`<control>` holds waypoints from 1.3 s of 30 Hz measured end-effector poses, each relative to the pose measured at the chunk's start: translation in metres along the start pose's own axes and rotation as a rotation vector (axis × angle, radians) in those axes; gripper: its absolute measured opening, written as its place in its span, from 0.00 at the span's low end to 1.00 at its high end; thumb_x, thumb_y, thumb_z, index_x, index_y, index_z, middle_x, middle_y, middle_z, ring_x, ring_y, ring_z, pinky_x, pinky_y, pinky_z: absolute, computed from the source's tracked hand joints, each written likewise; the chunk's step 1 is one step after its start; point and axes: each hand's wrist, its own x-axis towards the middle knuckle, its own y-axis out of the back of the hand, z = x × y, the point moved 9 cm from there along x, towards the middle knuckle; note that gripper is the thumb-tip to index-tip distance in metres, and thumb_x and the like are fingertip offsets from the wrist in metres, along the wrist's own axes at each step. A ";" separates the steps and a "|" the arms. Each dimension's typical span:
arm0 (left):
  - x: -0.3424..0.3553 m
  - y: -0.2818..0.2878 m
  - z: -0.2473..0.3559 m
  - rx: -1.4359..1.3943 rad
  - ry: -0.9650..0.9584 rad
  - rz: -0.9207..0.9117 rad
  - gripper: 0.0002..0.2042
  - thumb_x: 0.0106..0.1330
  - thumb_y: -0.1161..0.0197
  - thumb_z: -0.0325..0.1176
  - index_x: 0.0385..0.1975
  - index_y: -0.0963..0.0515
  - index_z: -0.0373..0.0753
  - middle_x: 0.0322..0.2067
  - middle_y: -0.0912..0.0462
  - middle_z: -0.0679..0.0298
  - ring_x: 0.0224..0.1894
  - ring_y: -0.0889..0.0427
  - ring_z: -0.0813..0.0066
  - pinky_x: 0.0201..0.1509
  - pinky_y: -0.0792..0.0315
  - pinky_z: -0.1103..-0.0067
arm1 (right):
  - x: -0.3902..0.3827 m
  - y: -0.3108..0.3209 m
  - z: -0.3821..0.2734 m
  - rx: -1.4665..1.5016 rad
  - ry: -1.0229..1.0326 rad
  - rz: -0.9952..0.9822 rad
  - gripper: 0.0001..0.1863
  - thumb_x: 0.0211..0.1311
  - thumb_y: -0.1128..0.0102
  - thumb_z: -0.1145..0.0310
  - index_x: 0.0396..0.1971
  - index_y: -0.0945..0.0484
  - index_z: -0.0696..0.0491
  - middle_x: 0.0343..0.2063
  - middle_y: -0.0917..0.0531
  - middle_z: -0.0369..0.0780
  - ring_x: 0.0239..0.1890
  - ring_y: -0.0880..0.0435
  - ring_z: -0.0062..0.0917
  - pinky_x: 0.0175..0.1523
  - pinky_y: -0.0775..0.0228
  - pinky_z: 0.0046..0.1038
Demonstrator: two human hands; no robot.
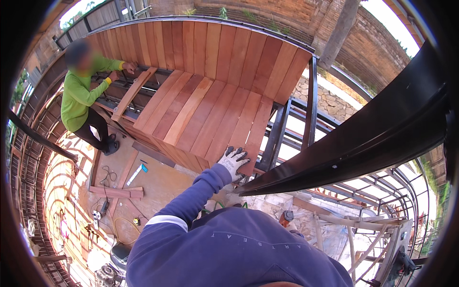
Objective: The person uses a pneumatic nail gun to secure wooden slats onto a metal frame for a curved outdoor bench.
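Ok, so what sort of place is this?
Likely an outdoor building site: dark metal framing stands exposed beside reddish planks, and loose boards lie nearby.

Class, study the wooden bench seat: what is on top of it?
The gloved left hand lies spread on the bench seat near its front right corner. The wood beneath it is covered and cannot be seen.

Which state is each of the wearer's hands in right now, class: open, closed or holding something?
Left hand: open, gloved, resting on the reddish wooden planks.
Right hand: not in view, so it cannot be told.
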 end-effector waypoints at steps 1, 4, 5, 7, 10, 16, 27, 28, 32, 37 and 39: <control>-0.001 -0.004 -0.002 0.010 -0.007 0.011 0.36 0.58 0.31 0.46 0.70 0.31 0.50 0.73 0.37 0.58 0.78 0.46 0.57 0.81 0.59 0.54 | 0.008 -0.008 -0.003 -0.035 0.009 -0.032 0.33 0.47 0.32 0.53 0.51 0.18 0.59 0.49 0.15 0.54 0.56 0.16 0.41 0.59 0.24 0.35; 0.001 -0.004 -0.002 -0.009 -0.006 0.024 0.35 0.59 0.30 0.43 0.70 0.31 0.51 0.73 0.36 0.59 0.78 0.46 0.58 0.81 0.58 0.55 | 0.031 -0.030 0.000 -0.100 0.022 -0.069 0.34 0.47 0.32 0.53 0.54 0.19 0.59 0.52 0.17 0.53 0.58 0.18 0.40 0.59 0.25 0.35; 0.001 -0.002 -0.001 -0.019 -0.010 0.032 0.35 0.59 0.30 0.43 0.69 0.30 0.51 0.73 0.36 0.59 0.78 0.45 0.58 0.81 0.58 0.55 | 0.037 -0.034 0.003 -0.120 0.026 -0.074 0.35 0.47 0.32 0.52 0.54 0.20 0.59 0.53 0.17 0.53 0.58 0.18 0.40 0.60 0.25 0.34; 0.001 0.000 0.000 -0.021 -0.013 0.024 0.34 0.60 0.30 0.43 0.70 0.31 0.51 0.73 0.36 0.60 0.78 0.45 0.57 0.81 0.57 0.55 | 0.044 -0.041 0.007 -0.152 0.029 -0.076 0.36 0.48 0.32 0.52 0.56 0.20 0.59 0.54 0.18 0.53 0.60 0.19 0.39 0.60 0.26 0.34; -0.003 -0.002 -0.002 0.002 -0.005 0.007 0.35 0.60 0.30 0.43 0.70 0.31 0.51 0.72 0.35 0.59 0.77 0.44 0.57 0.80 0.57 0.54 | 0.045 -0.038 0.008 -0.134 0.011 -0.122 0.37 0.48 0.32 0.52 0.57 0.21 0.60 0.56 0.19 0.53 0.61 0.20 0.39 0.61 0.27 0.34; -0.001 -0.001 0.003 0.011 -0.024 0.005 0.35 0.60 0.30 0.44 0.70 0.32 0.50 0.72 0.35 0.58 0.77 0.45 0.55 0.80 0.58 0.53 | 0.029 -0.037 0.010 -0.125 0.009 -0.145 0.35 0.49 0.33 0.53 0.57 0.21 0.57 0.56 0.19 0.52 0.61 0.20 0.39 0.61 0.27 0.34; -0.002 -0.021 0.014 0.123 -0.056 0.183 0.34 0.65 0.38 0.41 0.73 0.37 0.50 0.73 0.39 0.57 0.77 0.46 0.52 0.78 0.59 0.46 | 0.024 -0.050 0.005 -0.143 0.033 -0.162 0.32 0.50 0.34 0.54 0.56 0.19 0.53 0.56 0.18 0.52 0.60 0.19 0.39 0.59 0.26 0.35; -0.003 -0.019 0.016 0.130 -0.066 0.205 0.34 0.65 0.38 0.41 0.73 0.37 0.50 0.73 0.39 0.57 0.77 0.45 0.52 0.78 0.60 0.46 | 0.025 -0.050 0.005 -0.142 0.036 -0.162 0.31 0.50 0.34 0.54 0.56 0.19 0.52 0.56 0.18 0.52 0.60 0.19 0.39 0.59 0.26 0.35; -0.004 -0.020 0.014 0.088 -0.043 0.137 0.33 0.66 0.39 0.41 0.73 0.37 0.50 0.74 0.39 0.57 0.77 0.45 0.53 0.78 0.60 0.46 | 0.033 -0.056 0.001 -0.163 0.063 -0.175 0.30 0.51 0.35 0.54 0.55 0.18 0.50 0.56 0.18 0.52 0.59 0.19 0.39 0.59 0.26 0.35; 0.003 -0.017 0.015 0.061 -0.033 0.102 0.35 0.65 0.38 0.44 0.74 0.38 0.50 0.74 0.40 0.57 0.78 0.47 0.54 0.79 0.62 0.47 | 0.072 -0.084 0.016 -0.240 0.153 -0.187 0.28 0.52 0.35 0.55 0.55 0.18 0.48 0.56 0.18 0.52 0.59 0.19 0.40 0.58 0.25 0.36; 0.009 -0.017 0.017 0.039 -0.065 0.125 0.35 0.64 0.37 0.44 0.74 0.37 0.49 0.75 0.41 0.57 0.79 0.48 0.55 0.80 0.64 0.48 | 0.097 -0.092 0.033 -0.291 0.197 -0.166 0.28 0.52 0.35 0.55 0.55 0.17 0.47 0.56 0.18 0.52 0.59 0.19 0.40 0.58 0.25 0.36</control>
